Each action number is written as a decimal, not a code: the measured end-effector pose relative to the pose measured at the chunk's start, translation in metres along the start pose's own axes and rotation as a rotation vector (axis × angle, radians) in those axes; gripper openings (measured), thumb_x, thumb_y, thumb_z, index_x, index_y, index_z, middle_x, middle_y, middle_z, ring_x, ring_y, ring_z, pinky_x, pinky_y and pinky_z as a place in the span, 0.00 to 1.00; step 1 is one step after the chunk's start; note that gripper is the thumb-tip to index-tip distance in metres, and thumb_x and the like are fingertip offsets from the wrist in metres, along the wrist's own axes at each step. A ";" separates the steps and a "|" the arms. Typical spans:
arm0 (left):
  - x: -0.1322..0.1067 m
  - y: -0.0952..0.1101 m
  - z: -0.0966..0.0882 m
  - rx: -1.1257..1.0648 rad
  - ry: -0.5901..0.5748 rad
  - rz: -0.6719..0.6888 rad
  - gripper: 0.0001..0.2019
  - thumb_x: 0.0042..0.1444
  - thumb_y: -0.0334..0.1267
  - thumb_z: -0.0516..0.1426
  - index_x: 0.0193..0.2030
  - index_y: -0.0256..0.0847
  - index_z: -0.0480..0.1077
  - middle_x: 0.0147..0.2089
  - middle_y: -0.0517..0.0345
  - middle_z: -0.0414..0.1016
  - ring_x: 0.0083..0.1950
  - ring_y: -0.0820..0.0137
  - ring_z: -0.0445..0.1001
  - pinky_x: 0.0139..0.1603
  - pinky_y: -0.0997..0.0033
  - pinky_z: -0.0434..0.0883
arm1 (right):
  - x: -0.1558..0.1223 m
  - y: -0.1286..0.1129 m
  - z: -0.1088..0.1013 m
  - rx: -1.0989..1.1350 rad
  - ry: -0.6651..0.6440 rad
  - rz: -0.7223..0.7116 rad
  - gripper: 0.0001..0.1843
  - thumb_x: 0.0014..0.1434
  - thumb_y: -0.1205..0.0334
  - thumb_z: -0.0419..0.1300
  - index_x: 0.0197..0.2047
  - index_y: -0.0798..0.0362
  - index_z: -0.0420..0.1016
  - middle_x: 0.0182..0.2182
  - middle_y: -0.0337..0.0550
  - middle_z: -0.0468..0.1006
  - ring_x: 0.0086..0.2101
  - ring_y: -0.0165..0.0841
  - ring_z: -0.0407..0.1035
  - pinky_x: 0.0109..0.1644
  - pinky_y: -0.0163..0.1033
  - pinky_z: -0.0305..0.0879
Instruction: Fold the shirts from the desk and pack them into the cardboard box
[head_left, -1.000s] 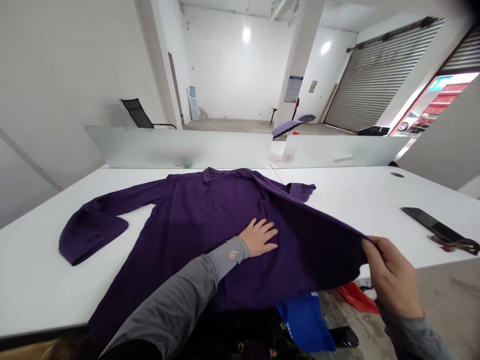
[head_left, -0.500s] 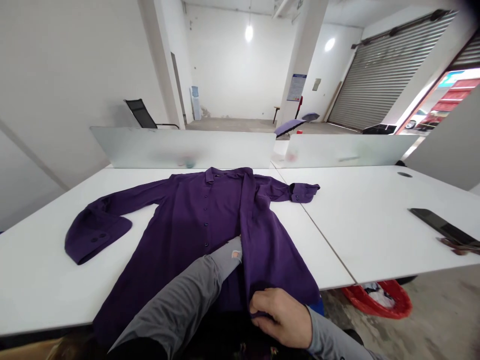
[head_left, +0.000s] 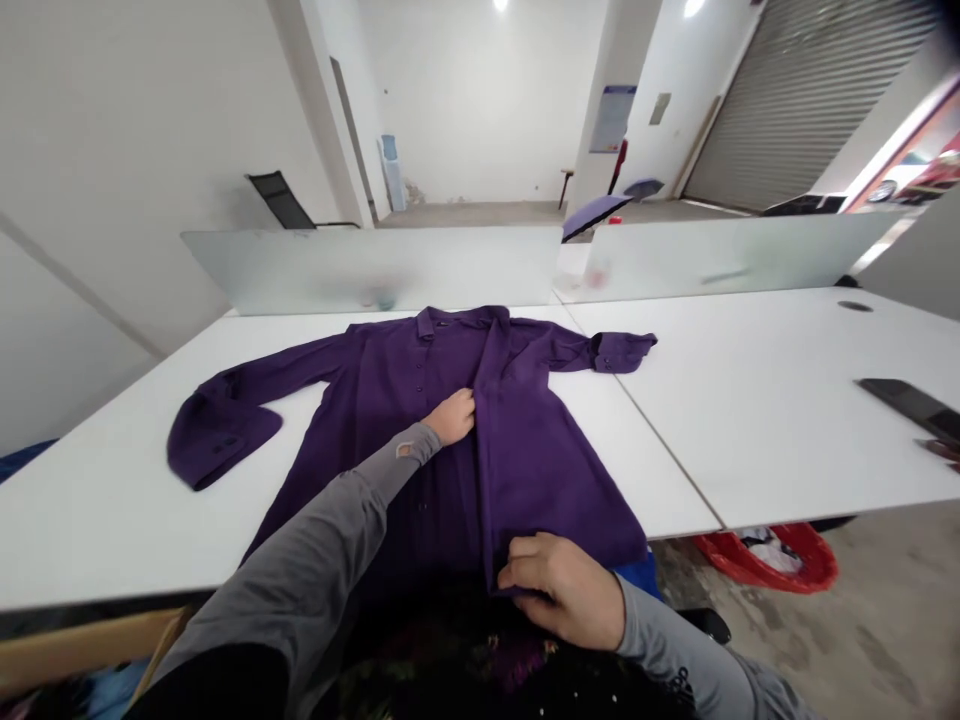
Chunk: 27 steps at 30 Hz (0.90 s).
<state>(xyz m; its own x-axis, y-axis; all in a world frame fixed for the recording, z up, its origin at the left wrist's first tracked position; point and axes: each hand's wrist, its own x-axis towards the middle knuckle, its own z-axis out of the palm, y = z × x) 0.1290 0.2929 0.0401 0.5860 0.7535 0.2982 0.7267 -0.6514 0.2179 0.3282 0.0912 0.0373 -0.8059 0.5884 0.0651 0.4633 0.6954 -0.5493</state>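
Note:
A purple long-sleeved button-up shirt (head_left: 555,450) lies spread on the white table, collar away from me, its front unbuttoned and both sleeves out to the sides. My left hand (head_left: 454,415) is closed on the edge of the right-hand front panel at about mid-chest, its fingertips partly hidden by the cloth. Near the table's front edge, my right hand (head_left: 566,590) pinches the bottom corner of that same panel. Small dark buttons run down the left-hand panel, partly behind my left forearm.
Frosted dividers (head_left: 390,265) cross the back of the white table (head_left: 750,400). A dark phone-like object (head_left: 911,408) lies at far right. Below the right side stands a red-lined bin (head_left: 810,560); a wooden-edged box (head_left: 90,645) sits at lower left.
My left hand has come out from beneath the right-hand panel and now grips its edge. The right hand stays at the hem corner. The view has tilted downward.

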 end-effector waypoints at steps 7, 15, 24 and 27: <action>-0.021 0.017 -0.005 -0.212 -0.100 -0.337 0.17 0.59 0.50 0.54 0.38 0.37 0.72 0.36 0.52 0.76 0.42 0.62 0.75 0.47 0.64 0.70 | 0.005 -0.001 0.006 -0.017 0.049 0.040 0.14 0.57 0.74 0.52 0.44 0.53 0.73 0.37 0.43 0.74 0.37 0.33 0.67 0.43 0.38 0.59; -0.024 0.047 -0.011 -0.663 -0.056 -0.577 0.04 0.55 0.27 0.51 0.34 0.38 0.66 0.38 0.51 0.74 0.46 0.64 0.74 0.51 0.60 0.70 | 0.009 -0.013 0.001 -0.169 -0.068 -0.040 0.17 0.58 0.73 0.50 0.48 0.51 0.72 0.37 0.43 0.73 0.37 0.32 0.66 0.41 0.39 0.53; -0.034 0.058 -0.011 -1.358 0.058 -0.660 0.33 0.54 0.36 0.62 0.64 0.35 0.54 0.50 0.42 0.74 0.47 0.64 0.76 0.49 0.61 0.74 | 0.020 -0.014 0.009 -0.128 -0.072 -0.112 0.19 0.55 0.77 0.49 0.46 0.54 0.72 0.37 0.45 0.71 0.37 0.32 0.64 0.43 0.38 0.59; -0.037 0.058 -0.001 -1.135 0.124 -0.662 0.51 0.43 0.28 0.67 0.71 0.40 0.43 0.53 0.47 0.72 0.50 0.63 0.74 0.55 0.61 0.70 | 0.022 -0.015 0.009 -0.073 -0.082 -0.134 0.22 0.53 0.79 0.48 0.47 0.54 0.72 0.39 0.45 0.69 0.39 0.33 0.64 0.44 0.37 0.61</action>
<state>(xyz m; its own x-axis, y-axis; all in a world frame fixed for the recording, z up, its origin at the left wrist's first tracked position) 0.1493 0.2275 0.0430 0.1577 0.9829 -0.0956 0.1229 0.0765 0.9895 0.3005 0.0898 0.0397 -0.8883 0.4549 0.0632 0.3732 0.7952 -0.4780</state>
